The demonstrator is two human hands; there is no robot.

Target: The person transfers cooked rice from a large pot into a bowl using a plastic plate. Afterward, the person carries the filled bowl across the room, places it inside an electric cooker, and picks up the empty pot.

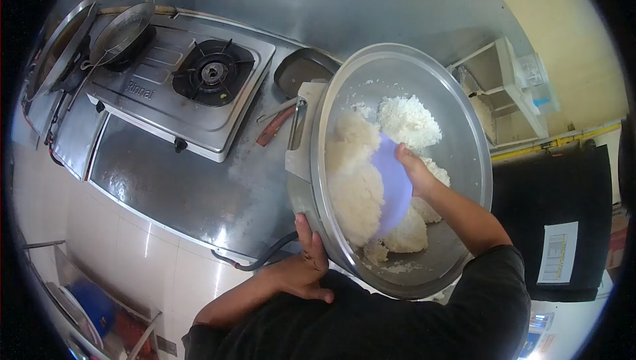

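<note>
Two hands, one big metal pot (460,128) and one purple plate (395,188) take up the middle of the frame. One stove (156,72) fills the upper left, with one bare burner (212,73) showing. One dark pan (305,75) sits between stove and pot, and one red handle (275,128) lies on the table (159,181) below it.

The rice (358,191) is inside the pot, right of centre in the frame. It is split into several clumps: a large cream-coloured mass at the left, a whiter, crumbly mound at the top, and smaller lumps towards the bottom. Loose grains stick to the pot's grey inner wall. The plate is smooth, with a curved edge, pressed against the large mass; its far side is hidden there.

The right hand (415,171) grips the plate's edge, thumb up, its forearm slanting in from the lower right. The left hand (311,257) is spread, empty, against the pot's outside at lower centre, wrist bent back.
</note>
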